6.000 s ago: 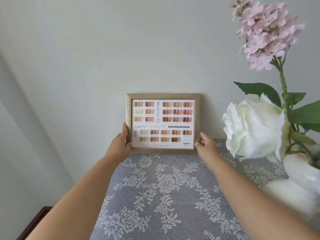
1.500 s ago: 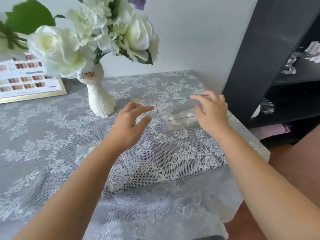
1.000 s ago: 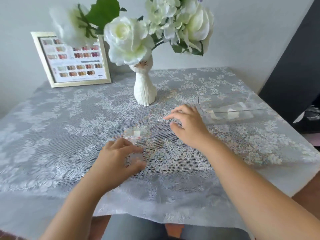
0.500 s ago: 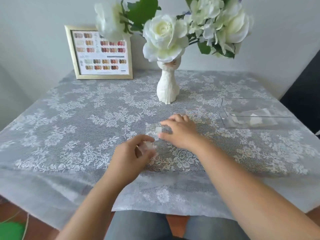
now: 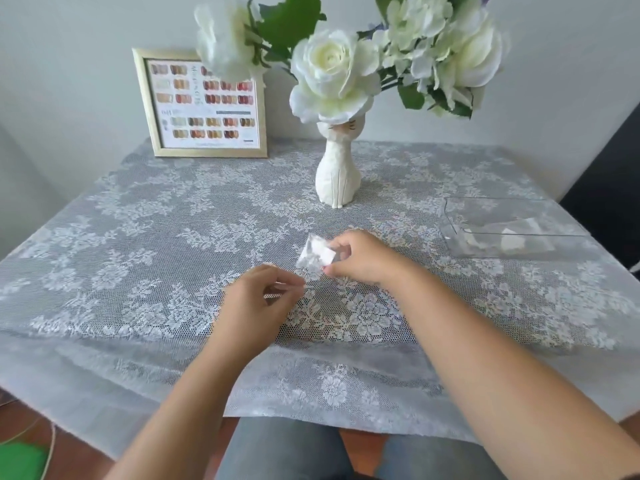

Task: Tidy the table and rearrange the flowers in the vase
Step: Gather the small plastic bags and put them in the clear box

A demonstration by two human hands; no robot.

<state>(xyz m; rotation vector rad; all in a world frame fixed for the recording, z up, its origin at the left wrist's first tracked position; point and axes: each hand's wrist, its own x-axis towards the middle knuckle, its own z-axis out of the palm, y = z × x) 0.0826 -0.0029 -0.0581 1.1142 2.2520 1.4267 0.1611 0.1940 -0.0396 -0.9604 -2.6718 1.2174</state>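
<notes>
A: Table seen from above and in front, covered with a grey-and-white lace cloth. What sits on it?

B: Near the back, at the centre, stands a white cat-shaped vase, upright, with large white flowers and green leaves spreading out of its top. To its left a gold-framed card of colour swatches leans against the wall; one bloom partly covers its upper right corner. At the right edge of the table lies a clear plastic tray with a few small white pieces inside.

A: And the person's hands?

B: Both forearms reach in from the bottom of the view, over grey-trousered knees. The right hand is in front of the vase, just above the cloth, its fingers curled and pinching a small clear packet with something white in it. The packet tilts up to the left of the fingertips.

A: What is the left hand doing?

B: The left hand is just beside and below the right one, thumb and forefinger drawn together at their tips. Something thin and clear may be between them, but I cannot tell whether it holds anything.

A: Do the hands touch?

B: No, a narrow strip of lace shows between them. Both are well apart from the tray and the vase.
</notes>
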